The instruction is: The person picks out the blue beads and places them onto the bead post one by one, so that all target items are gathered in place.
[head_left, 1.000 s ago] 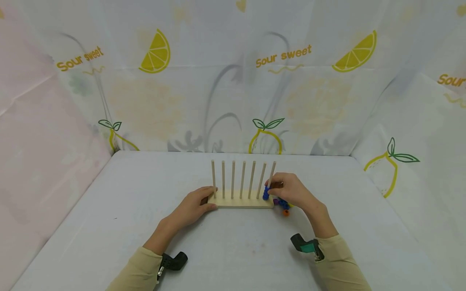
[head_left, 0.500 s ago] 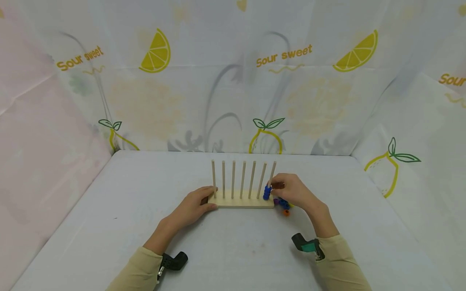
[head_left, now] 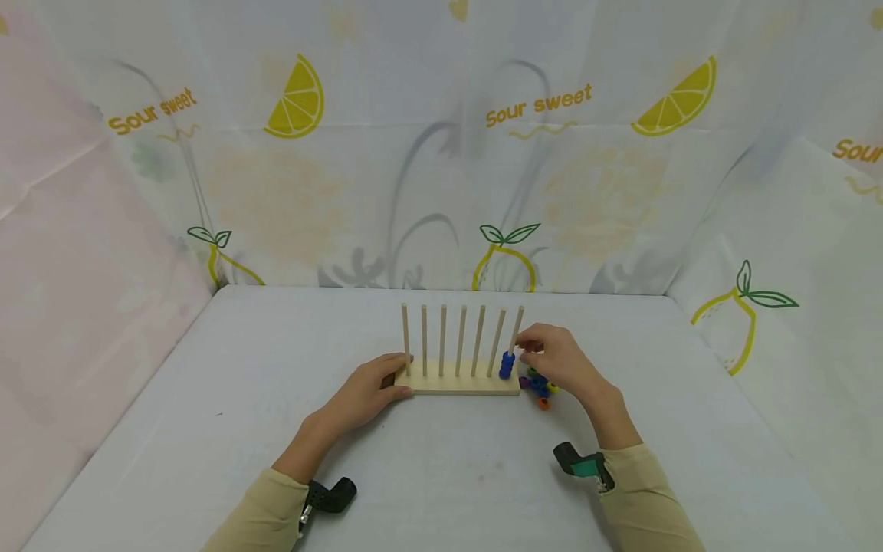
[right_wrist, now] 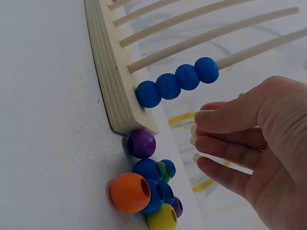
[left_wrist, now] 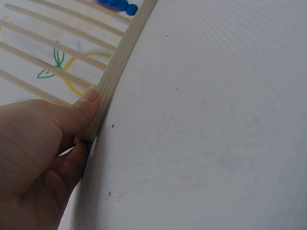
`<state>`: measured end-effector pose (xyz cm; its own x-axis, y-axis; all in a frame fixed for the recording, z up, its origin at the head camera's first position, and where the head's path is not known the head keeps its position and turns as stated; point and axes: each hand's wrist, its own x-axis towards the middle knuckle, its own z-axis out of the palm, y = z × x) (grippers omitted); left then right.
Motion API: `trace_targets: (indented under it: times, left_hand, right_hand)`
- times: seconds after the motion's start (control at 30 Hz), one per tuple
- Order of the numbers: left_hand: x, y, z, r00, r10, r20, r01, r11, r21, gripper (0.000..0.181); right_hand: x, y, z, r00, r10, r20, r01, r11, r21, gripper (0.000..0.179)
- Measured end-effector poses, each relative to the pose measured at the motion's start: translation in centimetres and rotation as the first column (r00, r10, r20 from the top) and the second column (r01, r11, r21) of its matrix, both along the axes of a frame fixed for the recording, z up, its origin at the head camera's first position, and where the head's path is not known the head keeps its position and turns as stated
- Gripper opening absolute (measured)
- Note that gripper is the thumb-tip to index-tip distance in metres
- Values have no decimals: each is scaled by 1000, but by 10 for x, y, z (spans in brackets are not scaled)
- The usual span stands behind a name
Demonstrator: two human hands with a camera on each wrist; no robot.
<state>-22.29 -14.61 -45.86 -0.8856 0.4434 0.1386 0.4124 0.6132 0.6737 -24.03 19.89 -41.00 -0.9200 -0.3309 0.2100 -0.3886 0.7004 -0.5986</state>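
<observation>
Left hand (head_left: 366, 391) on the board (head_left: 455, 387), right hand (head_left: 557, 359) beside the blue stack (right_wrist: 168, 86)

From my seat, the head view gives me a pale wooden board lying near the middle of the white surface (head_left: 441, 483), with a row of seven upright pegs (head_left: 461, 341) along it. I have the left hand gripping the board's left end, thumb on the near edge and fingers round the end, close by the first peg; the left wrist view shows that pinch clearly.

The blue stack sits on the rightmost peg: four beads threaded one above another, the lowest down at the board. My right hand is just to the right of that peg, its fingers loosely bent and thumb near the forefinger, apart from the beads in the right wrist view.

Below that hand I count a small cluster of loose beads on the surface, off the board's right end. A purple bead (right_wrist: 140, 145) lies closest to the board's corner; I cannot tell whether they touch. Beyond it are several blue beads (right_wrist: 146, 168) packed together, with a green bead (right_wrist: 163, 172) among them, an orange bead (right_wrist: 127, 193) at the near side, a yellow bead (right_wrist: 159, 220) and a second purple one partly hidden.

Behind everything hangs a pale cloth (head_left: 386, 184) printed with lemons.
</observation>
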Motion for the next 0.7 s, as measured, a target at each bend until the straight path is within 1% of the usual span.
trace_targets:
  times: [0.17, 0.3, 0.6, 0.7]
  left_hand:
    - [0, 0, -1, 1000, -4, -21, 4, 1000, -1, 57]
    - [0, 0, -1, 1000, -8, -24, 8, 1000, 2, 57]
    - [0, 0, 0, 1000, -1, -11, 1, 1000, 2, 56]
    - [-1, 0, -1, 1000, -2, -10, 2, 1000, -2, 56]
  right_hand:
    - [-1, 1, -3, 1000, -14, -3, 14, 1000, 8, 23]
    - [-2, 2, -5, 999, -34, -3, 34, 999, 22, 22]
    - [-6, 7, -13, 998, -69, -6, 69, 995, 66, 21]
    - [-7, 9, -15, 995, -95, 4, 94, 992, 80, 22]
